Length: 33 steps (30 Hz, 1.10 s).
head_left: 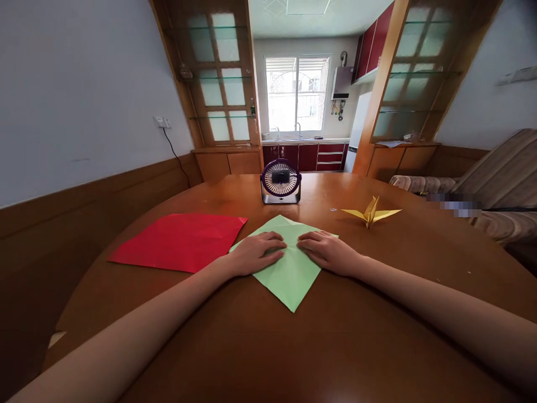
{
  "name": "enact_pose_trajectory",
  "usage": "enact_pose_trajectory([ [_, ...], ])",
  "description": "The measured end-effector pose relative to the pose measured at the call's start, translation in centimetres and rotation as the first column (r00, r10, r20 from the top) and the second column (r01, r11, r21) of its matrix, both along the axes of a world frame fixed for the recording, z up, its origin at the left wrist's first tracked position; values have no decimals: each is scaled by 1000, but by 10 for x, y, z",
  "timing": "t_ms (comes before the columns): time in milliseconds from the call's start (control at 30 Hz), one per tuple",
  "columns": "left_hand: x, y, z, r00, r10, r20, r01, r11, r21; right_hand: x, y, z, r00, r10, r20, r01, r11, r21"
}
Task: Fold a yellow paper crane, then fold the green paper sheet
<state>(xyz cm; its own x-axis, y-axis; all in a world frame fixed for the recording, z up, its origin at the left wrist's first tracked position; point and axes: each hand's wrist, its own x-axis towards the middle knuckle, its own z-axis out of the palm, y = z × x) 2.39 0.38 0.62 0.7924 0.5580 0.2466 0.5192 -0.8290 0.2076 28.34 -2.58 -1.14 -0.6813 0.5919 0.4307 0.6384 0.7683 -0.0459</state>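
Observation:
A light green sheet of paper (pixel 289 280) lies on the table with one corner pointing toward me. Creases run across it, and near its far corner a small folded edge shows. My left hand (pixel 257 253) rests on the left part of the sheet, fingers stretched out and pressing down. On the right part lies my right hand (pixel 329 252), its fingers also laid on the paper and pointing inward. The fingertips of both hands are a short way apart near the middle of the sheet. Neither hand grips anything.
Left of the green sheet lies red paper (pixel 176 243). A yellow folded paper crane (pixel 371 212) stands at the right. Behind the sheet is a small purple fan (pixel 281 180). All stand on a brown wooden table (pixel 268 358); a striped sofa (pixel 503 173) is beyond its right edge.

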Motion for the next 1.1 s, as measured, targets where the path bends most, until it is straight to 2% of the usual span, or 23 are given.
enact_pose_trajectory([
  [167,-2,5,-3,1000,-12,19,12,1000,4,-1,0,3,988,82,128,-81,997,-13],
  [300,-3,10,-7,1000,7,22,-7,1000,9,-3,1,6,962,61,268,-61,998,-11],
  [400,-3,10,-9,999,29,18,-29,999,35,-4,1,9,960,70,272,-63,997,-35],
  [533,-3,9,-12,998,55,25,-56,996,68,2,-4,10,971,133,200,-118,989,-87],
  [800,-4,16,-14,968,242,-62,-240,970,45,32,-14,6,966,254,-48,-258,945,-202],
  [967,-1,14,-14,937,318,-144,-317,948,37,41,-18,7,946,268,-184,-310,913,-267],
  [1100,7,9,-12,923,334,-192,-326,943,70,36,-19,9,944,239,-226,-295,920,-258],
])
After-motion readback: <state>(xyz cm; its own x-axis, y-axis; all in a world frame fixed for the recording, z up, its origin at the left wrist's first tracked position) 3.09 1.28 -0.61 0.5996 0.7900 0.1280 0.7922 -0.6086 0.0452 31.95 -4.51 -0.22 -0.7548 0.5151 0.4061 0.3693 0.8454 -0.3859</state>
